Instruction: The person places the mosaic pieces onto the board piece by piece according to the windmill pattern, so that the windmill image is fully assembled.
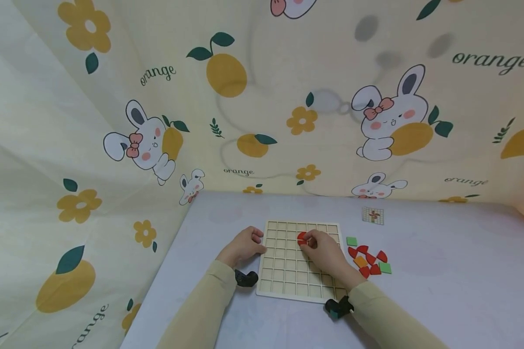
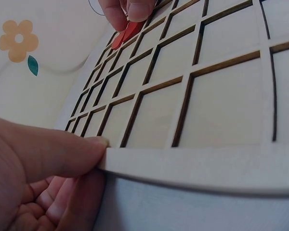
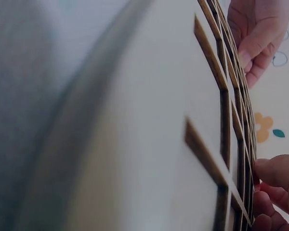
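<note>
A pale wooden grid board (image 1: 284,279) lies on the table. My left hand (image 1: 243,246) is at its left edge, and in the left wrist view the thumb (image 2: 82,149) lies on the frame with a finger beneath, pinching the rim. Over the upper middle cells, my right hand (image 1: 325,249) pinches a red quarter-round piece (image 2: 132,30) between thumb and index finger. Another bit of red (image 2: 118,40) shows right beside it, low in the cells. The fingertips partly hide both.
Right of the board lie several loose red quarter-round pieces (image 1: 382,256), an orange square (image 1: 360,262) and green squares (image 1: 351,241). Behind them rests a small pattern card (image 1: 373,215). A printed cloth (image 1: 270,111) hangs behind the white table (image 1: 454,271).
</note>
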`<state>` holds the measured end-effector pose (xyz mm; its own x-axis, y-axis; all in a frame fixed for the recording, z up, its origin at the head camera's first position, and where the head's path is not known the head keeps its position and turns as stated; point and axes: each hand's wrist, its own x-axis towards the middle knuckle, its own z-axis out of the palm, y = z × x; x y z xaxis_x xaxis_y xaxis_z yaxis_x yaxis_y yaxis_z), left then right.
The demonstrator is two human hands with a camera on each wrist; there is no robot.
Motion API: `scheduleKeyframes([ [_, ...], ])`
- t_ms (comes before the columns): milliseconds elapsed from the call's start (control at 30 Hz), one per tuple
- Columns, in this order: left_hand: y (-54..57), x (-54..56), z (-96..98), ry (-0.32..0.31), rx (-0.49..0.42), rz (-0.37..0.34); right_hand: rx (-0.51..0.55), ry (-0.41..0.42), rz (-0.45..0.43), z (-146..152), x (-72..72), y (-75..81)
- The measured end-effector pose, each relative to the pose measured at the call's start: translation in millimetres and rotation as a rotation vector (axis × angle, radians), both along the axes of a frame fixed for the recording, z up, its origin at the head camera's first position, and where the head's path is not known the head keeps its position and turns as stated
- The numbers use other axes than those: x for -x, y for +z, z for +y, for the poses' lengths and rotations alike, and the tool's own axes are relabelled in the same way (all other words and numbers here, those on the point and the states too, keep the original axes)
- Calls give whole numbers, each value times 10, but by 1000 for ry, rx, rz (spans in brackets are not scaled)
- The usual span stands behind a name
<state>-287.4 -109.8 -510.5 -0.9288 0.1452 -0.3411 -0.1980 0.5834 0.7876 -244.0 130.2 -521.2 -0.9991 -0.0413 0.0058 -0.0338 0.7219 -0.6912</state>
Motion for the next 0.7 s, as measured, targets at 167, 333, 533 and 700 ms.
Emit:
scheduleKeyframes([
  [167, 3, 8, -2, -12, -10, 4, -11, -5, 7, 6, 5, 4],
  [333, 3, 11, -4, -19, -14, 5, -14, -13, 5, 8, 12, 9],
  [533, 2, 13, -9, -16, -12, 12, -3, -39, -11, -26, 28, -6],
  [700, -22, 18, -6, -10, -20, 4, -3, -60, -19, -49, 18, -10],
])
